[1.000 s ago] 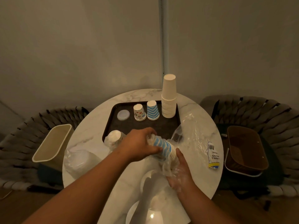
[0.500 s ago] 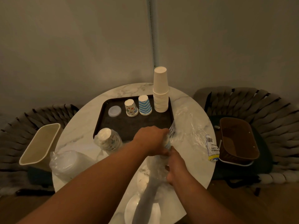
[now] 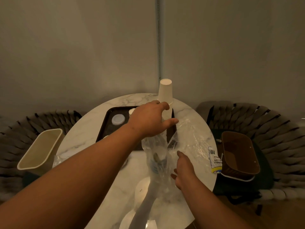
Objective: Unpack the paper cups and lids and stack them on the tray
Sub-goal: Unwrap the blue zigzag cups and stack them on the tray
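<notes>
Cups in their clear plastic sleeve [image 3: 156,156] hang just near of the tray [image 3: 105,124], over the worktop [image 3: 85,129]; I judge them light and easily crushed, the film slippery, so the stack wants holding round its middle. My left hand [image 3: 148,119] hovers over the tray's right end beside the tall cup stack [image 3: 165,95], fingers [image 3: 171,121] loosely spread, though whether they pinch the sleeve's top is hidden. My right hand [image 3: 183,169], near of the tray, rests half-open against the sleeve.
</notes>
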